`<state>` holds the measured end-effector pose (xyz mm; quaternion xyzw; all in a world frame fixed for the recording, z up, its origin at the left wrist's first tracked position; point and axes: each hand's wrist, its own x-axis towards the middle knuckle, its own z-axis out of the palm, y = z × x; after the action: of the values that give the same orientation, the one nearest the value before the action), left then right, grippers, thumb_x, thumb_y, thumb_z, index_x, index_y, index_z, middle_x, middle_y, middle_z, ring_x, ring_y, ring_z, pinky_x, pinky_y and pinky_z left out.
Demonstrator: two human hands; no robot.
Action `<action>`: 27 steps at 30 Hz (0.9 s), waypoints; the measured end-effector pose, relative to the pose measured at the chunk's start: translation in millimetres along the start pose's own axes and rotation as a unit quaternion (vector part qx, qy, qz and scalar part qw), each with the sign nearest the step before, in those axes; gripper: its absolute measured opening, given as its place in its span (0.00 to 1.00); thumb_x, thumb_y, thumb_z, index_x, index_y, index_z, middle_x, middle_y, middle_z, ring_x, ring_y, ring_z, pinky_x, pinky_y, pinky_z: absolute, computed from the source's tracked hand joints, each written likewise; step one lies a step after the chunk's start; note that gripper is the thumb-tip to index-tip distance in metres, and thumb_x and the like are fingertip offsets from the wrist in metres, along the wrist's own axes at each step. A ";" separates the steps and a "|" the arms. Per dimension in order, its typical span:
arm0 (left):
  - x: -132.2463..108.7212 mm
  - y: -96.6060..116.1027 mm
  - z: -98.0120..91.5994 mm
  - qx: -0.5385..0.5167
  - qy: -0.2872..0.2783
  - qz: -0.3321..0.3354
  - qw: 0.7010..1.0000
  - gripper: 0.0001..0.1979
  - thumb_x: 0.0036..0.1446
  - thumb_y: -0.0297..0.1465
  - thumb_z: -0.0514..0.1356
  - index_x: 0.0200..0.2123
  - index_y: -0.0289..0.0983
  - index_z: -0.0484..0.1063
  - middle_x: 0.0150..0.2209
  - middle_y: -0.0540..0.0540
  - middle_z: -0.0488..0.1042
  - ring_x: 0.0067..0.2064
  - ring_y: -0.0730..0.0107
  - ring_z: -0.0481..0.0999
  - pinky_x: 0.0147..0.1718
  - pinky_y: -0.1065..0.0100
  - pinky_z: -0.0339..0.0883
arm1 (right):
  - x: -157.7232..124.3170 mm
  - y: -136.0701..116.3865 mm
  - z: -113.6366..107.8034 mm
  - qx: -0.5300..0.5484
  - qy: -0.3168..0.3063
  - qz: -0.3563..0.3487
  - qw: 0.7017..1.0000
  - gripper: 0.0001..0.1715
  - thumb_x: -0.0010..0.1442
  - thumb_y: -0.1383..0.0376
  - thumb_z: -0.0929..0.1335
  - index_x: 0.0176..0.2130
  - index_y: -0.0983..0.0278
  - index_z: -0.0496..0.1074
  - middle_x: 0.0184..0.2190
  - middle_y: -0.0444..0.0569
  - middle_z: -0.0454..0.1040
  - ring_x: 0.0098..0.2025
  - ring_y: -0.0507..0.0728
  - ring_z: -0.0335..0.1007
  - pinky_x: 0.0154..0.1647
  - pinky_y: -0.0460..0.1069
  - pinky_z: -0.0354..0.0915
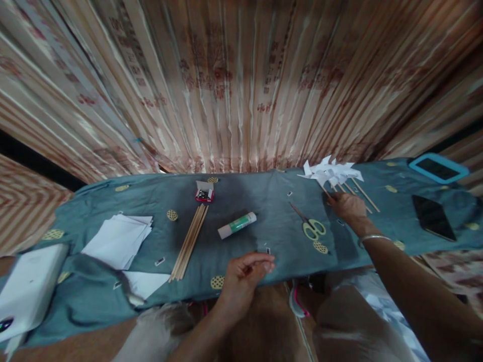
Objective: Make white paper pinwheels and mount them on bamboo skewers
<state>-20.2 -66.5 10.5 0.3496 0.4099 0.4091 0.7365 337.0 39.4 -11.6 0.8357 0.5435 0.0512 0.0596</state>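
My right hand closes its fingers round the stick of a white paper pinwheel at the back right. Several white paper pinwheels lie there overlapped, their wooden sticks pointing toward me. Over the front edge of the cloth hovers my left hand, loosely curled, thumb and forefinger slightly apart, with nothing visible in it. A green and white glue stick lies just beyond it. Scissors with light green handles rest between the two hands.
A bundle of wooden sticks lies left of the glue stick, below an open small box of pins. White paper sheets and a white device are at left. A dark phone and blue-framed tablet lie right. A curtain hangs behind.
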 end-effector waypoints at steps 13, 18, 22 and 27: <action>8.5 -5.5 1.2 0.010 0.015 -0.004 1.000 0.12 0.41 0.40 0.72 0.28 0.39 0.83 0.28 0.44 0.79 0.32 0.67 0.76 0.36 0.68 0.69 | -8.8 -11.0 -11.3 0.005 0.059 -0.021 0.998 0.23 0.67 0.59 0.58 0.46 0.68 0.76 0.40 0.64 0.78 0.44 0.66 0.75 0.40 0.52 0.64; 11.4 -3.3 2.2 0.008 0.013 -0.006 1.000 0.12 0.41 0.39 0.72 0.28 0.38 0.82 0.27 0.45 0.79 0.32 0.67 0.76 0.38 0.67 0.70 | 0.5 -0.9 -12.4 0.013 0.058 0.038 0.998 0.24 0.67 0.58 0.59 0.49 0.70 0.75 0.39 0.65 0.78 0.44 0.67 0.76 0.41 0.55 0.67; 12.6 -2.4 2.8 0.010 0.013 -0.005 1.000 0.13 0.41 0.39 0.72 0.29 0.37 0.82 0.28 0.46 0.79 0.32 0.68 0.76 0.37 0.68 0.70 | 3.5 4.0 -5.3 0.019 0.023 0.059 0.998 0.25 0.66 0.57 0.60 0.48 0.70 0.76 0.40 0.66 0.78 0.43 0.68 0.76 0.43 0.58 0.69; 13.5 -4.5 3.3 0.002 0.013 -0.010 1.000 0.13 0.40 0.40 0.72 0.28 0.38 0.82 0.27 0.47 0.79 0.31 0.70 0.76 0.37 0.70 0.69 | 3.0 4.1 3.0 0.012 -0.015 0.065 0.998 0.25 0.67 0.56 0.59 0.48 0.68 0.76 0.40 0.65 0.78 0.44 0.69 0.76 0.43 0.59 0.69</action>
<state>-11.4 -57.0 3.7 0.3414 0.4238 0.4058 0.7343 342.4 40.4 -13.9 0.8704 0.4880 0.0357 0.0542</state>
